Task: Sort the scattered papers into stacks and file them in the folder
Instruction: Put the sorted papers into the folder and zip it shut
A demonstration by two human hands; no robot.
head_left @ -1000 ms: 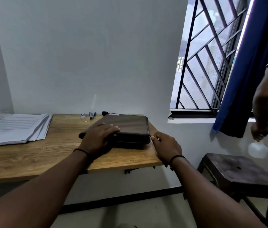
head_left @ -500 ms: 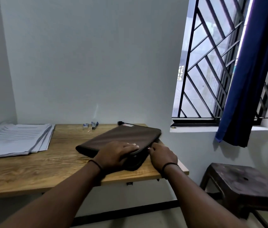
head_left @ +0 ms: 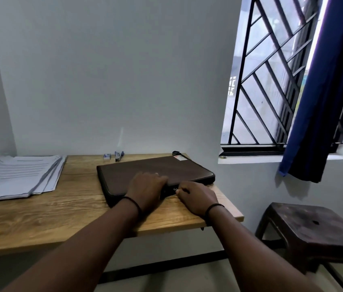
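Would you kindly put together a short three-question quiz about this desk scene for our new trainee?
1. True or false: the brown zip folder lies closed on the wooden desk.
2. Which hand presses flat on top of the folder? A) left hand B) right hand
3. Fill in: the paper stack lies at the desk's ____ end, apart from the folder.

Key
1. True.
2. A; the right hand pinches something small at the folder's near edge, likely the zip pull.
3. Left.
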